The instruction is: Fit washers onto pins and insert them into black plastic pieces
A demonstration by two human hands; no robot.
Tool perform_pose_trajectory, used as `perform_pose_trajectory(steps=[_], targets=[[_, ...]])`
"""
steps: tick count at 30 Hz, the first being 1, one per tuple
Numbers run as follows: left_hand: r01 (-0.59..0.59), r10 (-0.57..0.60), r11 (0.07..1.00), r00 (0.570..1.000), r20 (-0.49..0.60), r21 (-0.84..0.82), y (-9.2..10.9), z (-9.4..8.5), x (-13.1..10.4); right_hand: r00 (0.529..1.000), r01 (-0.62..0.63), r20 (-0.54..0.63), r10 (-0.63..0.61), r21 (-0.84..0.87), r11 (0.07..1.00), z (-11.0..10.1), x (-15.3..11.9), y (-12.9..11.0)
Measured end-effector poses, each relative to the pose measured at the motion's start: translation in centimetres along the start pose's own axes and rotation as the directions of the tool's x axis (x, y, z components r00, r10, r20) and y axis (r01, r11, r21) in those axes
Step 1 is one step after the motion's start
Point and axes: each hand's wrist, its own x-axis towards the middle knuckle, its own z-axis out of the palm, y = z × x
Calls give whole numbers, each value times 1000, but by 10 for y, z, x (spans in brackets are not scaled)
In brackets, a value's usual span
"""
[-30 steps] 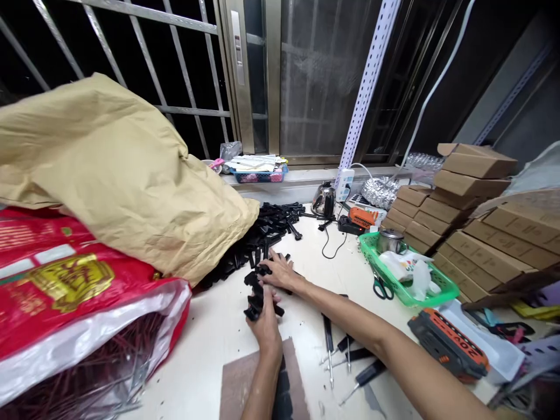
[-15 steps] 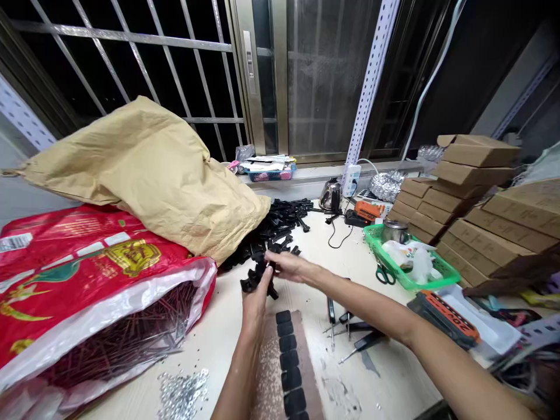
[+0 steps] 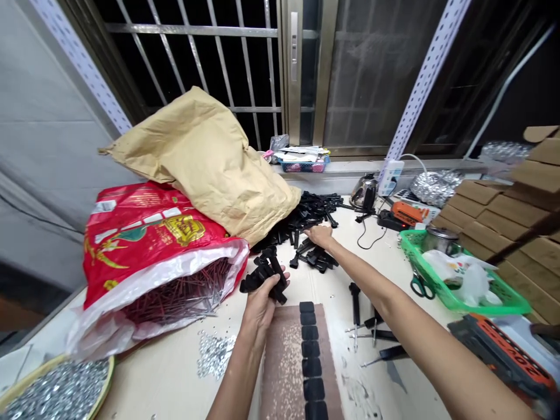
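Note:
My left hand [image 3: 261, 300] is wrapped around a bunch of black plastic pieces [image 3: 266, 274], stick-like with wider ends, held above the table. My right hand [image 3: 320, 235] reaches forward to the edge of a pile of similar black pieces [image 3: 317, 204]. Its fingers are drawn together, and whatever lies between them is hidden. Several loose black pieces [image 3: 317, 256] lie just below that hand. Nearer to me, a row of black rounded pads [image 3: 311, 366] runs along a brown strip [image 3: 284, 361] on the table.
A tan sack [image 3: 210, 157] and a red bag [image 3: 144, 245] of thin dark-red rods stand left. Small metal parts [image 3: 214, 354] lie near a filled basin [image 3: 102, 396]. Black-handled tools [image 3: 355, 309], scissors [image 3: 422, 284], a green basket [image 3: 503, 300] and cardboard boxes [image 3: 511, 216] are right.
My hands have come apart: the right moved forward to the pile, while the left keeps the bunch of black pieces. The view has turned left, bringing the basin into sight.

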Motion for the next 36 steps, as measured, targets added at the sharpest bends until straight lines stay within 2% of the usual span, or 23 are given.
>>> perform_pose_trajectory(steps=[3,6,9,11,12,13,14,17,20,23,26,28,29,31,33,34,36], targets=[[53,-53,998,998,-26,-25,2,-7,-5,992,-122,-24,122,6,992,2,-4,6],[46,-47,999,998,-44,-25,4,-17,-7,981,-168,-92,172,50,985,-11,-10,-3],[-15,15,1000,998,-63,2,3,-26,-8,985,-91,-136,105,108,990,-24,-30,-33],[-63,64,998,996,-63,18,-1,-28,-9,997,19,-80,-6,165,986,-25,-56,-58],[-87,88,996,994,-59,22,-3,-28,-10,997,82,-17,-80,212,974,-22,-72,-71],[-117,118,993,992,-53,23,-5,-27,-11,978,152,89,-191,329,932,-19,-87,-82],[-152,153,988,987,-38,18,-6,-26,-13,959,165,143,-244,419,893,-13,-103,-92],[-252,252,968,967,46,-1,-6,-28,-21,933,144,198,-301,561,815,4,-138,-111],[-272,270,962,960,68,19,-2,-42,-30,895,191,223,-387,593,783,16,-162,-122],[-237,237,970,971,15,50,0,-66,-43,820,259,274,-503,605,752,23,-185,-132],[-251,256,965,964,-75,73,1,-89,-58,709,288,386,-590,604,743,29,-203,-143],[-271,287,957,938,-197,104,2,-103,-67,646,341,450,-616,552,761,37,-205,-149],[-273,296,955,917,-267,118,3,-110,-70,636,382,460,-620,510,771,43,-202,-151],[-269,298,955,873,-385,129,8,-122,-75,649,484,436,-624,397,780,59,-186,-155],[-258,289,957,855,-432,129,14,-133,-78,647,593,427,-632,238,769,80,-164,-157],[-249,284,959,853,-437,136,17,-137,-80,619,660,459,-637,136,739,91,-153,-158],[-232,287,957,851,-439,176,21,-146,-84,531,778,563,-633,-27,628,113,-136,-160]])
